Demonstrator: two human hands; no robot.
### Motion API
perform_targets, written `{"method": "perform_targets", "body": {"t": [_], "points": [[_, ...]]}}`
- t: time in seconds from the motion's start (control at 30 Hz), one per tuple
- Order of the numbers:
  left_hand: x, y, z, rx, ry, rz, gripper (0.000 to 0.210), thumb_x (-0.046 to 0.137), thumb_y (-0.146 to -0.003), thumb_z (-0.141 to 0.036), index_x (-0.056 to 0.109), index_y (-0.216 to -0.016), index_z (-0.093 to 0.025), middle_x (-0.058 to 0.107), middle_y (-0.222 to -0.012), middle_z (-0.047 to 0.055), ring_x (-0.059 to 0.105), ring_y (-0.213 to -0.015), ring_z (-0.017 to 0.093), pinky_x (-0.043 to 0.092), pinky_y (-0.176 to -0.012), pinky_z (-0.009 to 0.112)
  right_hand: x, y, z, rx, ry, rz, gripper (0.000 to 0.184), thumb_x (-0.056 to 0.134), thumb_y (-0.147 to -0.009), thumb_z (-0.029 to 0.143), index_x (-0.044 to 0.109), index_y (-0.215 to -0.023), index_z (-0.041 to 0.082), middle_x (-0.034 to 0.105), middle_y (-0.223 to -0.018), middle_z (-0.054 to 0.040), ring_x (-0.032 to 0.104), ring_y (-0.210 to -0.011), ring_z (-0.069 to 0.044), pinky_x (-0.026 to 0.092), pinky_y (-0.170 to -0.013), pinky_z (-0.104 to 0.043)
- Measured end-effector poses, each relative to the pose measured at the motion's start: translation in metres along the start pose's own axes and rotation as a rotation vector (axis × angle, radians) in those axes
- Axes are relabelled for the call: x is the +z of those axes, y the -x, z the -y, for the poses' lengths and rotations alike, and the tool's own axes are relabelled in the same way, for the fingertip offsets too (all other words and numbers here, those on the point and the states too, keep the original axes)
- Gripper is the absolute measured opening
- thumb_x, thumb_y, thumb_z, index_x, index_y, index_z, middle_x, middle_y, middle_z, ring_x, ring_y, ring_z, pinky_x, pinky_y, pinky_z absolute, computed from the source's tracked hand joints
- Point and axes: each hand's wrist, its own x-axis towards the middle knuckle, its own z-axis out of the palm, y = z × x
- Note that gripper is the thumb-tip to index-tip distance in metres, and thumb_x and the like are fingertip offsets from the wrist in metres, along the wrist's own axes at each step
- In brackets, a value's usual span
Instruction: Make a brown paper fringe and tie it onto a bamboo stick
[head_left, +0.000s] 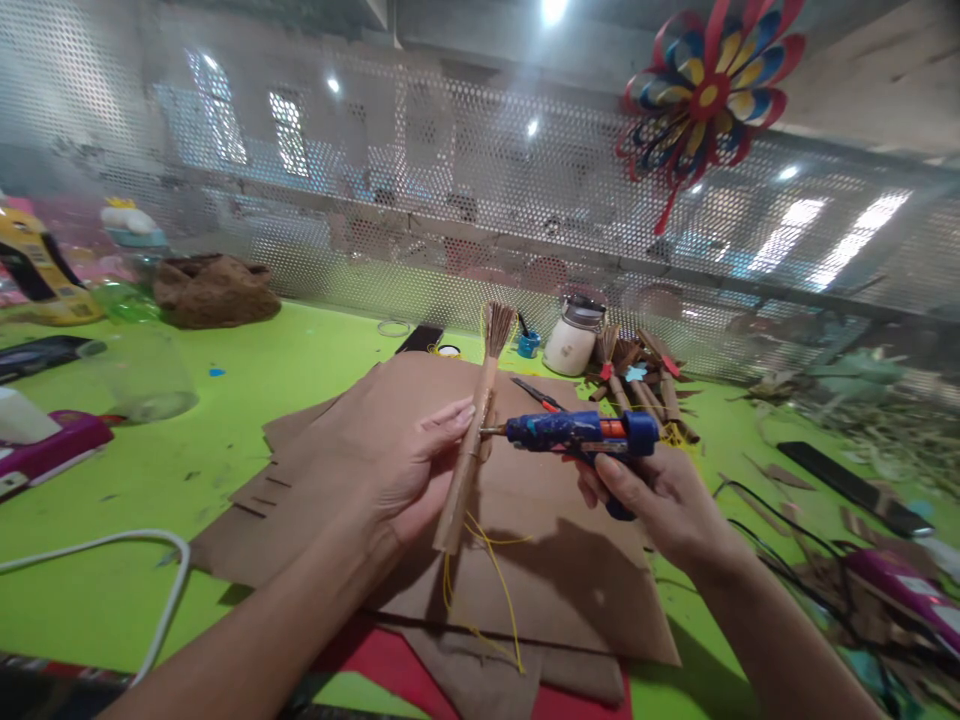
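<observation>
A slim brown roll, paper or card by its look, leans with its frayed bristly end uppermost, held above a stack of brown sheets. From where I stand it seems light, stiff along its length but easy to dent if squeezed, and dry rather than slippery; the bristles look the fragile part. I'd take hold of the plain lower shaft, clear of the shiny streak along the upper edge, which could be tacky or hot. The left hand has it pinched around the middle, thumb and fingers drawn in, the palm behind. The right hand is curled round the grip of a blue glue gun, whose nozzle meets the roll's side or stops just beside it; I can't tell which. Yellow thread dangles near the roll's lower end. Beyond the sheets, on the green table, a blue pot and a lidded jar stand near a pile of similar rolls, before a perforated screen.
</observation>
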Motion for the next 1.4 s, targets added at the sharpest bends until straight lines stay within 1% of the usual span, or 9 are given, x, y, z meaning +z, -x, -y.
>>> {"method": "perform_targets", "body": {"t": [0.13,0.27,0.37,0.57,0.73,1.03,1.23,1.4], "points": [[0.002,0.001,-0.002,0.005,0.002,-0.008,0.022,0.049,-0.081,-0.002,0.066,-0.094,-0.006,0.066,-0.08,0.008,0.062,-0.063,0.009,0.053,-0.06,0.017,0.0,0.0,0.007,-0.015,0.026,0.049,0.035,0.046,-0.09,0.043,0.055,-0.071,0.016,0.05,-0.065,-0.0021,0.047,-0.061,-0.014,0.035,-0.056,-0.027],[0.002,0.0,-0.004,0.001,0.002,0.021,0.023,0.046,-0.082,-0.002,0.065,-0.094,-0.006,0.065,-0.074,0.007,0.061,-0.06,0.008,0.051,-0.057,0.014,0.0,0.002,0.014,-0.049,0.039,0.097,0.035,0.046,-0.09,0.043,0.054,-0.069,0.016,0.051,-0.065,-0.0019,0.046,-0.062,-0.014,0.035,-0.057,-0.027],[0.001,0.0,-0.004,0.007,0.006,0.021,0.02,0.047,-0.082,-0.002,0.065,-0.092,-0.006,0.064,-0.074,0.007,0.06,-0.059,0.009,0.052,-0.057,0.015,0.001,0.002,0.012,-0.048,0.054,0.075,0.036,0.046,-0.09,0.044,0.054,-0.069,0.016,0.052,-0.066,-0.0025,0.047,-0.063,-0.014,0.035,-0.057,-0.027],[0.0,-0.001,0.0,0.019,0.011,0.014,0.022,0.051,-0.079,-0.002,0.066,-0.094,-0.006,0.067,-0.084,0.009,0.062,-0.062,0.009,0.054,-0.06,0.018,0.0,0.001,0.004,-0.022,0.033,0.001,0.037,0.045,-0.09,0.045,0.055,-0.07,0.016,0.05,-0.064,-0.0021,0.046,-0.059,-0.013,0.034,-0.055,-0.028],[0.0,-0.001,-0.002,0.018,0.021,0.017,0.022,0.048,-0.081,-0.002,0.065,-0.095,-0.006,0.066,-0.078,0.008,0.062,-0.062,0.009,0.053,-0.06,0.016,-0.002,0.001,0.01,-0.049,0.058,0.062,0.036,0.045,-0.09,0.045,0.055,-0.07,0.016,0.052,-0.067,-0.0022,0.047,-0.063,-0.013,0.035,-0.057,-0.027],[-0.001,-0.002,-0.002,0.02,0.006,0.036,0.02,0.049,-0.081,-0.003,0.067,-0.09,-0.006,0.066,-0.076,0.007,0.062,-0.063,0.009,0.052,-0.06,0.015,-0.002,-0.002,0.018,-0.078,0.066,0.092,0.037,0.044,-0.091,0.043,0.06,-0.073,0.016,0.059,-0.075,-0.0042,0.053,-0.071,-0.015,0.039,-0.066,-0.026],[-0.001,-0.002,-0.001,0.021,0.007,0.029,0.018,0.051,-0.08,-0.004,0.066,-0.09,-0.007,0.066,-0.075,0.007,0.062,-0.062,0.01,0.052,-0.06,0.016,-0.001,-0.001,0.017,-0.058,0.059,0.073,0.036,0.044,-0.09,0.045,0.057,-0.071,0.016,0.056,-0.07,-0.0028,0.051,-0.068,-0.014,0.038,-0.063,-0.026],[0.002,-0.001,-0.002,0.009,-0.001,0.0,0.022,0.047,-0.082,-0.002,0.066,-0.092,-0.006,0.067,-0.074,0.008,0.063,-0.062,0.01,0.052,-0.06,0.015,-0.002,0.0,0.014,-0.049,0.065,0.056,0.035,0.045,-0.09,0.043,0.055,-0.07,0.016,0.053,-0.067,-0.0015,0.049,-0.064,-0.013,0.037,-0.059,-0.025]]}}
